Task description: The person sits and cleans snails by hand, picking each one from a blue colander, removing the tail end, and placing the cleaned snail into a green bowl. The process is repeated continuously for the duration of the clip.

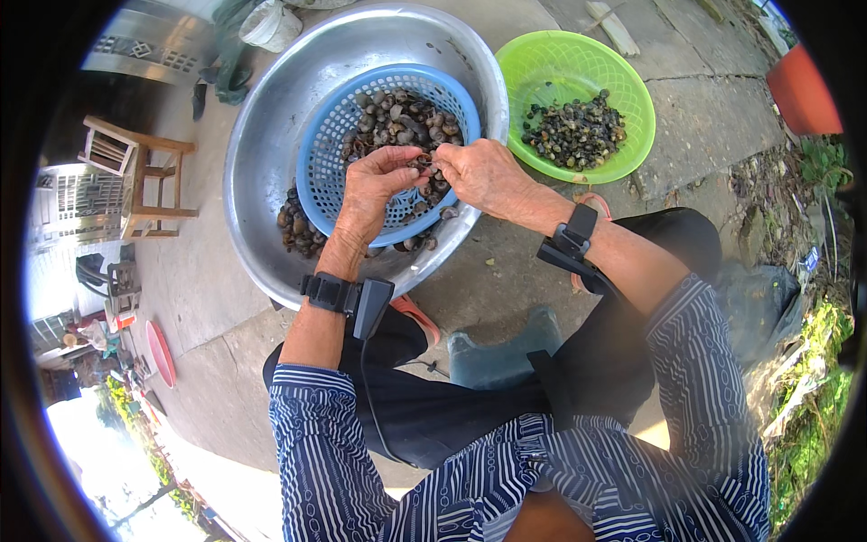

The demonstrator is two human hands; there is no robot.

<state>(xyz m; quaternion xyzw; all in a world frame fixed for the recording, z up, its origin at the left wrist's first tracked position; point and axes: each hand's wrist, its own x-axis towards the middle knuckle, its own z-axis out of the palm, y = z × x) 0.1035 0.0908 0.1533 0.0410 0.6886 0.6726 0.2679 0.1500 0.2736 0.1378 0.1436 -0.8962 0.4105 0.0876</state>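
Observation:
Over the blue plastic colander [317, 169], my left hand [372, 186] pinches a dark snail [423, 162] between thumb and fingertips. Against the snail's right side, my right hand [489, 175] has its thumb and fingers pressed together on a small thin thing, mostly hidden by the fingers. Dark snails [399, 115] are heaped in the colander's far part. The colander stands inside a large metal basin [271, 129]; more snails [298, 227] lie in the basin at its near left, and a few lie below the colander's near rim.
A green plastic basket [576, 57] with small dark pieces [576, 132] stands right of the basin. At left are a wooden chair [159, 176] and a red basin [160, 353]. A white bucket [271, 26] stands behind; a blue-grey plastic stool [504, 352] is between my legs.

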